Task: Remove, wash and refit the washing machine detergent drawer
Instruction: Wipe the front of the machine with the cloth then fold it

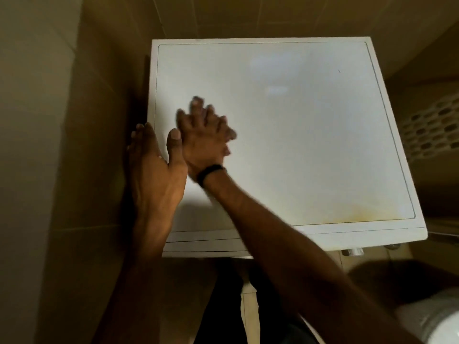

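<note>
My left hand [154,170], fingers straight, at the left edge of the machine [285,132]; my right hand [205,135], fingers spread; both empty. With the drawer unseen, a blind pull could jam it.

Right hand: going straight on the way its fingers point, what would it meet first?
The right hand points away, slightly left, across the washing machine top, bare along that line. Past the back edge it would likely meet the tiled wall first. Its height above the top is unclear through blur.
</note>
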